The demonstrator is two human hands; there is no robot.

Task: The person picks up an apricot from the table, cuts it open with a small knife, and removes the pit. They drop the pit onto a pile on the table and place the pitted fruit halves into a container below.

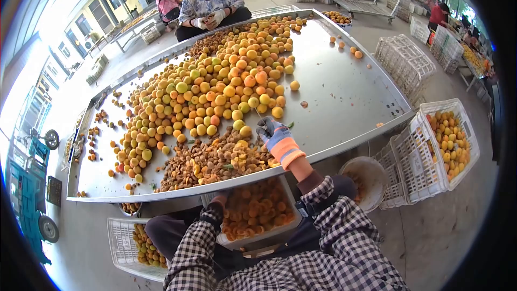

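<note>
My right hand (277, 139), in a grey and orange glove, is over the metal table (344, 97), just right of a heap of apricots (215, 86). Its fingers are curled together, and a thin pointed thing sticks up from them, too small to name. Below the heap lies a pile of brown pits (188, 164) with orange pieces among them. My left hand (219, 199) is low at the table's front edge, above a crate of orange apricot halves (258, 210). Its fingers are hidden by the edge and the sleeve.
A person (207, 0) in gloves sits across the table. At the right stand a white bucket (379, 183) and a crate of apricots (452, 145); another crate (121, 242) is at the lower left. More people and stacked crates are farther back.
</note>
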